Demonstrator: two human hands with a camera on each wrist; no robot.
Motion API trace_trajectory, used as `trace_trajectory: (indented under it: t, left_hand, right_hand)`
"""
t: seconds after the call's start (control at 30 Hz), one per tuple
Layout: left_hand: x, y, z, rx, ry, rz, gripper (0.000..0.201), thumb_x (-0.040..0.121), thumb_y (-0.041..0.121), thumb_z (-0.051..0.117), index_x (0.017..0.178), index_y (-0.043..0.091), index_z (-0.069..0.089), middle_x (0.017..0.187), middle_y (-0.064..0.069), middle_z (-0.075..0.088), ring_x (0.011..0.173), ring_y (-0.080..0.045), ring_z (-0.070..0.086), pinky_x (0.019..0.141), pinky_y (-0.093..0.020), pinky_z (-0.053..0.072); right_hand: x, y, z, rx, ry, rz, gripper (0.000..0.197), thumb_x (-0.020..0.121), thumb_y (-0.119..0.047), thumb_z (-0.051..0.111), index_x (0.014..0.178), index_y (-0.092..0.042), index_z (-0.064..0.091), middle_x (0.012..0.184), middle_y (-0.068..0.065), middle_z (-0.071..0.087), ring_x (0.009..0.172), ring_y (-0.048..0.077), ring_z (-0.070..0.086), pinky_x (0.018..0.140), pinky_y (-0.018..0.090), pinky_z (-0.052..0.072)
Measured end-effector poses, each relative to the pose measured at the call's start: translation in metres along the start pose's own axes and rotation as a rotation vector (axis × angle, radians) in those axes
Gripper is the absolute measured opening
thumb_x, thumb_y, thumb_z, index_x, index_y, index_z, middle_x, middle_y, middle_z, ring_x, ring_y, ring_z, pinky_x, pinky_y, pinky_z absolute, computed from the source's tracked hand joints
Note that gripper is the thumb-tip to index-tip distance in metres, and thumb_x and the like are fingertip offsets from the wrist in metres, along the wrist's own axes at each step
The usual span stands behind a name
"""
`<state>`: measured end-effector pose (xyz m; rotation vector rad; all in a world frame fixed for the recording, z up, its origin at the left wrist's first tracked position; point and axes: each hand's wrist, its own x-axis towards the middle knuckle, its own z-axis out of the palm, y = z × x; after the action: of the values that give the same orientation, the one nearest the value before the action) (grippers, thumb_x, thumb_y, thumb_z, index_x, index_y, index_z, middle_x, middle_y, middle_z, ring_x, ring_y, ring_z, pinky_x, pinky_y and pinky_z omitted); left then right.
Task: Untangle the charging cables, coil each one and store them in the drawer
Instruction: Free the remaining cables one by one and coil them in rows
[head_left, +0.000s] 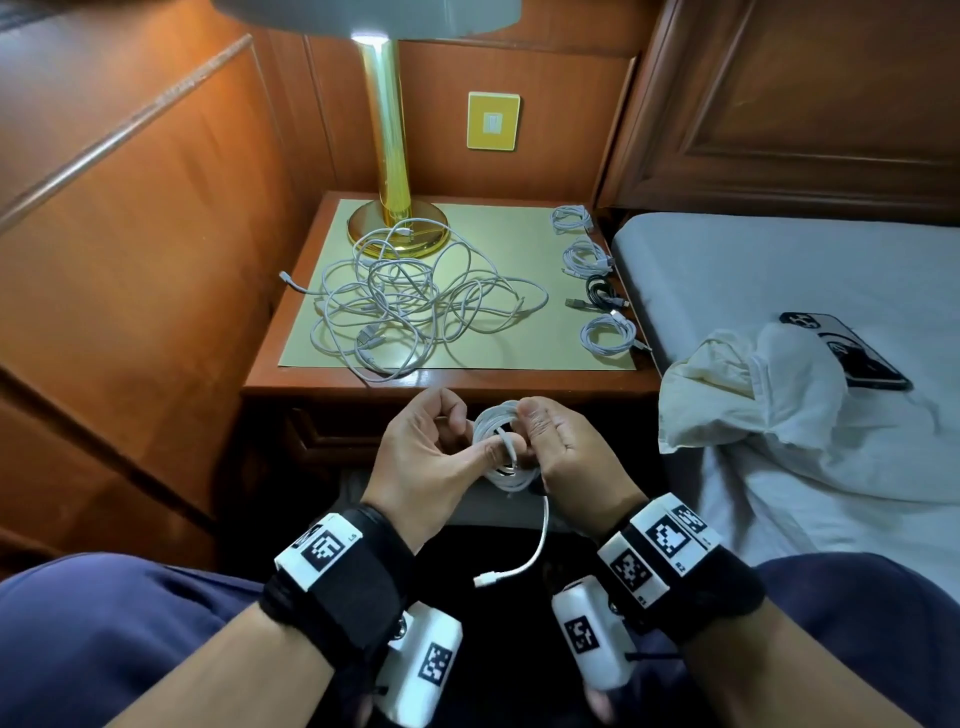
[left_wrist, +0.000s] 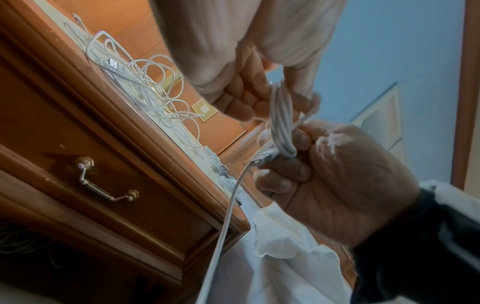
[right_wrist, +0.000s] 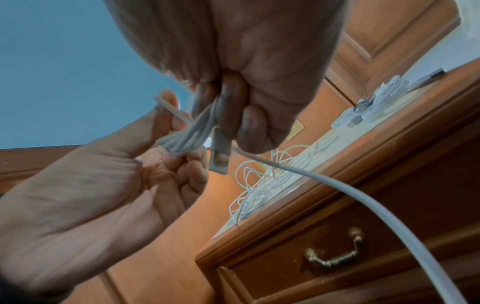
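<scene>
Wooden nightstand (head_left: 519, 376) with shut drawer (right_wrist: 363, 246); both hands' fingers (head_left: 452, 415) curled around white cable coil (head_left: 493, 415).

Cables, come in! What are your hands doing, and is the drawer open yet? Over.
Left hand and right hand both grip white coil, tail dangling. Tangled pile waits on nightstand. Drawer shut.

A gold-stemmed table lamp (head_left: 387, 156) stands upper centre; a dark phone (head_left: 852, 356) lies on crumpled white bedding (head_left: 753, 395) at right.
</scene>
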<state>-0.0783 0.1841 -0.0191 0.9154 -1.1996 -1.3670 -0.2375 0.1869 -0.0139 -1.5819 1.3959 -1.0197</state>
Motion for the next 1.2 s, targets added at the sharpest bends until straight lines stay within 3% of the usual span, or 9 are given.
trace_trajectory:
  t: [0.13,0.3,0.37,0.47,0.6,0.8,0.93,1.03,1.2]
  left_hand:
    - [-0.001,-0.002,-0.002,-0.013,0.139,0.033,0.051,0.056,0.043,0.093,0.072,0.023,0.049,0.069,-0.002,0.056,0.063,-0.018,0.052,0.063,-0.034,0.048]
    - [0.006,0.025,-0.016,-0.244,0.095,0.040,0.062,0.062,0.060,0.086,0.098,0.017,0.060,0.072,-0.003,0.066,0.069,-0.019,0.064,0.067,-0.029,0.053]
    - [0.004,0.035,-0.026,-0.395,-0.051,-0.014,0.054,0.077,0.048,0.077,0.121,0.019,0.062,0.090,-0.010,0.073,0.086,-0.023,0.071,0.080,-0.033,0.058]
    - [-0.004,0.045,-0.034,-0.490,-0.210,-0.078,0.015,0.092,0.014,0.062,0.105,0.016,0.070,0.100,-0.014,0.071,0.091,-0.027,0.072,0.085,-0.038,0.058]
    - [-0.007,0.044,-0.031,-0.492,-0.212,-0.141,0.024,0.086,0.002,0.049,0.103,0.010,0.064,0.105,-0.020,0.067,0.095,-0.034,0.069,0.082,-0.040,0.057]
    - [-0.011,0.042,-0.023,-0.104,-0.129,0.087,0.031,0.084,0.013,0.069,0.113,0.004,0.063,0.111,-0.021,0.068,0.092,-0.037,0.070,0.082,-0.040,0.057]
    - [-0.017,0.024,-0.012,0.292,-0.084,0.235,0.043,0.078,0.017,0.080,0.119,0.021,0.068,0.105,-0.003,0.070,0.078,-0.023,0.070,0.075,-0.031,0.058]
    - [-0.018,0.012,-0.006,0.473,-0.060,0.317,0.030,0.080,0.031,0.080,0.109,0.027,0.074,0.093,0.004,0.072,0.076,-0.020,0.069,0.074,-0.037,0.058]
    - [-0.016,0.006,0.001,0.589,0.034,0.359,0.007,0.080,0.025,0.081,0.083,0.020,0.081,0.077,0.010,0.070,0.071,-0.010,0.068,0.066,-0.023,0.053]
  right_hand:
    - [0.001,0.001,-0.001,-0.031,0.034,-0.006,0.035,0.107,-0.033,0.039,0.077,-0.028,0.057,0.062,-0.010,0.056,0.058,0.003,0.051,0.062,0.024,0.041]
    - [0.009,0.013,-0.026,-0.151,0.211,0.072,0.028,0.107,-0.029,0.037,0.086,-0.026,0.056,0.069,-0.006,0.053,0.061,0.003,0.050,0.064,0.018,0.041]
    - [0.014,0.015,-0.035,-0.141,0.297,0.127,0.028,0.107,-0.032,0.035,0.094,-0.021,0.057,0.073,-0.006,0.054,0.069,0.008,0.053,0.070,0.023,0.043]
    - [0.017,0.008,-0.044,-0.136,0.402,0.122,0.029,0.108,-0.033,0.033,0.099,-0.018,0.056,0.077,-0.006,0.057,0.073,0.005,0.058,0.066,0.015,0.042]
    - [0.017,0.001,-0.045,-0.168,0.469,-0.015,0.031,0.108,-0.032,0.035,0.089,-0.016,0.054,0.074,-0.005,0.057,0.072,0.017,0.059,0.069,0.030,0.045]
    - [0.005,-0.009,-0.040,-0.163,0.379,-0.177,0.032,0.102,-0.041,0.032,0.074,-0.030,0.044,0.063,-0.012,0.051,0.058,0.008,0.049,0.061,0.026,0.041]
    - [0.001,-0.016,-0.031,-0.009,0.278,-0.163,0.037,0.103,-0.041,0.033,0.070,-0.026,0.041,0.061,-0.009,0.046,0.058,0.013,0.042,0.061,0.029,0.037]
    - [-0.002,-0.016,-0.024,0.164,0.203,-0.133,0.038,0.102,-0.043,0.035,0.072,-0.021,0.042,0.061,-0.009,0.044,0.060,0.016,0.039,0.063,0.035,0.034]
    - [-0.005,-0.015,-0.021,0.191,0.162,-0.112,0.037,0.099,-0.050,0.036,0.071,-0.028,0.048,0.069,-0.004,0.050,0.066,0.020,0.046,0.068,0.043,0.038]
